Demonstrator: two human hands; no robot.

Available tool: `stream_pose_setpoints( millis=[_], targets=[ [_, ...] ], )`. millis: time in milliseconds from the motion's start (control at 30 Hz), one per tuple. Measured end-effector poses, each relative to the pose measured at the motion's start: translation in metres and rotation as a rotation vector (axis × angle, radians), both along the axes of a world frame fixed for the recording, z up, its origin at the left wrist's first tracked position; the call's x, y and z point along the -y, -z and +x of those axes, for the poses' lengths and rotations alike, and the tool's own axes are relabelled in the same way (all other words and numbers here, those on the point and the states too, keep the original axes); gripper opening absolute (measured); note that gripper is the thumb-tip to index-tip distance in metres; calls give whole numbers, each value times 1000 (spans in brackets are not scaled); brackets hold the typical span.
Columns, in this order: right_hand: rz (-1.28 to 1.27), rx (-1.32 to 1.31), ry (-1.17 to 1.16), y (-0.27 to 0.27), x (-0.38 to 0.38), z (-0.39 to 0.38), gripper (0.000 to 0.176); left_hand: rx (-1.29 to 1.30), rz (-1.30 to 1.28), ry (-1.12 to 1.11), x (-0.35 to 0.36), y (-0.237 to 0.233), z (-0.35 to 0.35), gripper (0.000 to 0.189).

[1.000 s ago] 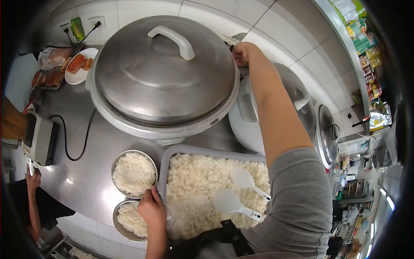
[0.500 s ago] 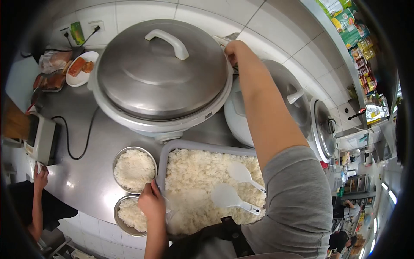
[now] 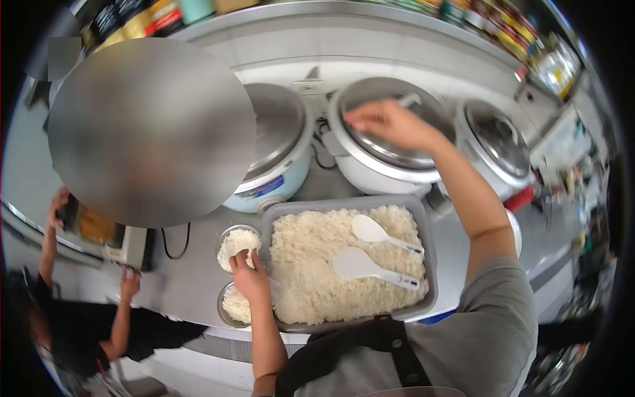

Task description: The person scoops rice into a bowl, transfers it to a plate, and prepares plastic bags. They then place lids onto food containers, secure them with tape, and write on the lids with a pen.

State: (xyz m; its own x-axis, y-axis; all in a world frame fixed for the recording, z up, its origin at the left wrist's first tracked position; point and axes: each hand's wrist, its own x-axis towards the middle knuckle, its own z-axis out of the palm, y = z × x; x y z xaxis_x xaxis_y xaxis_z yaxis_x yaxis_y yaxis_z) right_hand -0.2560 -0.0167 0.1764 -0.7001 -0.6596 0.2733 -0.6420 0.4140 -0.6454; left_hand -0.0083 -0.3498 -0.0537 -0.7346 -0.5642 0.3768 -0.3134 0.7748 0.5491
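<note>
My left hand (image 3: 250, 276) is at the rim of a round metal bowl of rice (image 3: 233, 246), its fingertips drawn together over the rice; what they hold, if anything, is too small to name. A second metal bowl of rice (image 3: 236, 304) sits just below, partly behind that hand. Above the silver lid (image 3: 423, 126) of the middle cooker, my right hand (image 3: 390, 126) hangs in the air, fingers bent and blurred. A grey tray (image 3: 431, 264) full of rice stands between my arms. Two white paddles (image 3: 370, 229) (image 3: 357, 264) lie on the rice.
A blue-white cooker (image 3: 278, 185) stands left of the middle one, partly behind a blurred oval. Another cooker (image 3: 493, 142) is at the right. A co-worker's hands (image 3: 58, 206) (image 3: 130, 284) touch a machine (image 3: 135, 248) on the left. Packages (image 3: 489, 20) line a shelf above.
The view has swung and shifted, showing more of the cookers. My right hand has left the spot behind the large cooker's edge. My left hand's fingers now reach over the upper bowl.
</note>
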Motion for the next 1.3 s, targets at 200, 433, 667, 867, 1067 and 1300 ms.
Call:
stream_pose_setpoints(
  millis=[200,433,667,867,1067,1300],
  targets=[
    [-40,-181,491,166,-197,256,28,-388,-166,302,-115,-119,-4,15],
    [-296,258,1572,377,-288,683,58,-77,-39,1109,-429,-144,54,25],
    [358,1639,1375,533,-356,1039,68,789,-568,1967,-681,4,179,45],
    [-188,1116,1682,448,-462,1012,66,1515,261,2334,-779,77,337,30],
    [-727,763,1235,290,-622,891,69,962,441,2229,-929,64,433,23],
    [-678,523,1709,260,-754,930,41,418,780,2266,-1134,53,517,14]
  ],
)
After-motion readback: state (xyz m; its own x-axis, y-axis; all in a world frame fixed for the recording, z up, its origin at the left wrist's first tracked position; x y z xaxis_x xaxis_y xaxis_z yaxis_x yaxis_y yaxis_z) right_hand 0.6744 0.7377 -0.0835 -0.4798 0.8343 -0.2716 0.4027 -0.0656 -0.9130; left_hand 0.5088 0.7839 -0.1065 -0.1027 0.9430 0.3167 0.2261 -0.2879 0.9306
